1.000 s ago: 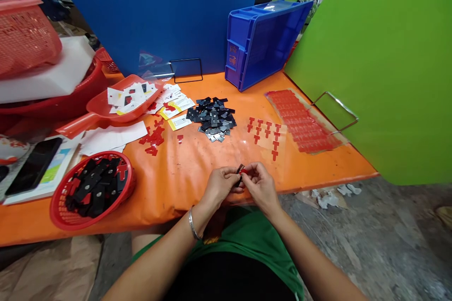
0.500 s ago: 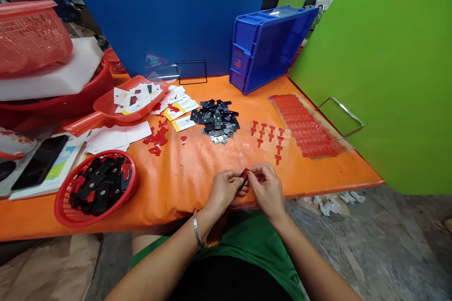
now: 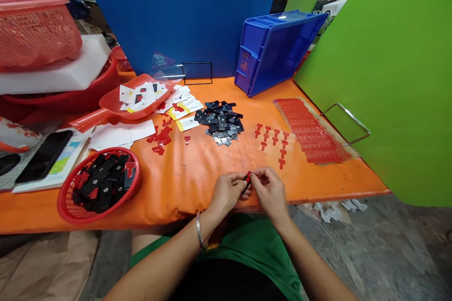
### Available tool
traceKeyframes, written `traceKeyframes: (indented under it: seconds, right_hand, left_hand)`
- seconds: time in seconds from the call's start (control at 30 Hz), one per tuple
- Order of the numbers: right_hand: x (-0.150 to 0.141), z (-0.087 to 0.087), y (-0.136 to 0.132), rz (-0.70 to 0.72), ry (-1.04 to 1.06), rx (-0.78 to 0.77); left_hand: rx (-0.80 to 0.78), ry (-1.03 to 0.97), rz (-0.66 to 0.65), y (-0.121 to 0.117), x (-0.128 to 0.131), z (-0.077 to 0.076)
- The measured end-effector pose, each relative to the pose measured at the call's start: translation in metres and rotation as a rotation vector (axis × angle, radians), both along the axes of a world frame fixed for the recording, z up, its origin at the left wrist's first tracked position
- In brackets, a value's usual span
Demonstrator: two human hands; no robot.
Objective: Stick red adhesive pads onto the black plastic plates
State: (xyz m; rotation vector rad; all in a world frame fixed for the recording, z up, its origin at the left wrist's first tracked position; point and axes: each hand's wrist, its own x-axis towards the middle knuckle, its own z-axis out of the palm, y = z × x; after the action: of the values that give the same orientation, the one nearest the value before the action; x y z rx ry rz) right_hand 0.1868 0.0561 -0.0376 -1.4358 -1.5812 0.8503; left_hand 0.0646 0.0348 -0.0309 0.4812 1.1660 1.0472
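Note:
Close to the table's front edge, my left hand (image 3: 226,192) is closed around a small flat black piece (image 3: 244,190). A red sticker (image 3: 248,177) lies over the upper part of that piece. My right hand (image 3: 271,194) pinches at the sticker's right edge with thumb and forefinger, and the fingers partly hide it. Ahead of my hands is a pile of similar black pieces (image 3: 221,122). Several red T-shaped stickers (image 3: 283,153) stand in rows to the right of the pile. A finished-looking mix of black and red pieces fills the red basket (image 3: 63,207) at left.
A red sheet of stickers (image 3: 307,127) lies by the green panel (image 3: 395,80). Behind stands a blue crate (image 3: 259,56) on its side. At left are a red dustpan (image 3: 106,103) with cards, loose red scraps (image 3: 162,140), a phone (image 3: 44,157) and stacked baskets (image 3: 38,33).
The view has shifted slightly, so the table's contents appear a little further right. Both hands stay together on the black piece and sticker, with only slight finger movement.

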Motion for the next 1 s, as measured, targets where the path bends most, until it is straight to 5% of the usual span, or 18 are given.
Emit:
traceKeyframes:
  seconds: [0.47, 0.8, 1.0]
  right_hand:
    - [0.004, 0.001, 0.000, 0.051, 0.297, -0.223]
    - [0.007, 0.003, 0.007, 0.152, 0.276, -0.356]
    - [0.007, 0.000, 0.013, 0.095, 0.296, -0.406]
  left_hand:
    - [0.024, 0.006, -0.059, 0.000, -0.003, 0.002]
    - [0.051, -0.010, -0.088, -0.002, -0.005, -0.002]
    - [0.026, -0.011, -0.109, 0.000, -0.003, -0.001]
